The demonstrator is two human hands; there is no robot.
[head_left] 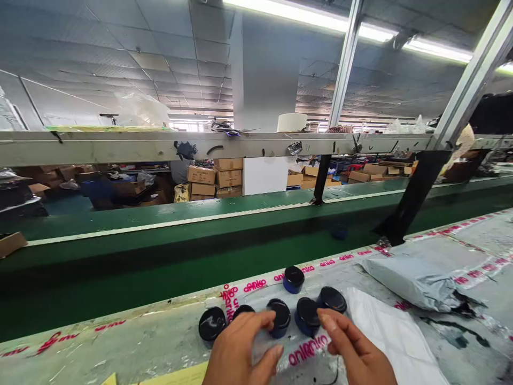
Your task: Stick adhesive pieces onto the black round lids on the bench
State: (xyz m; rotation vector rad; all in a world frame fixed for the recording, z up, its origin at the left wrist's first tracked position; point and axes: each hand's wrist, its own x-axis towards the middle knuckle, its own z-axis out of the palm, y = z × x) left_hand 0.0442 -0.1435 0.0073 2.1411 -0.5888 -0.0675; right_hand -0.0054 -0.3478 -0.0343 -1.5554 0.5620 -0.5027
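Several small round containers with glossy black tops and dark blue sides stand on the plastic-covered bench [160, 347]. My left hand [242, 350] is open, its thumb and forefinger apart. It partly hides one container [242, 309], with another container [212, 324] just to its left and a third container [279, 317] beyond its fingertips. My right hand [356, 350] has bent fingers slightly apart, with nothing visible between them. Its forefinger overlaps the edge of a container [306, 315]; whether it touches cannot be made out. Behind are two more containers [332, 299] [294, 279].
White folded sheets [395, 337] lie right of the containers, near a grey plastic-wrapped bundle [412, 278]. Yellow paper [172, 376] shows at the front edge. Beyond the bench run a green conveyor belt [160, 283], a black post [417, 198] and a metal rail [240, 145].
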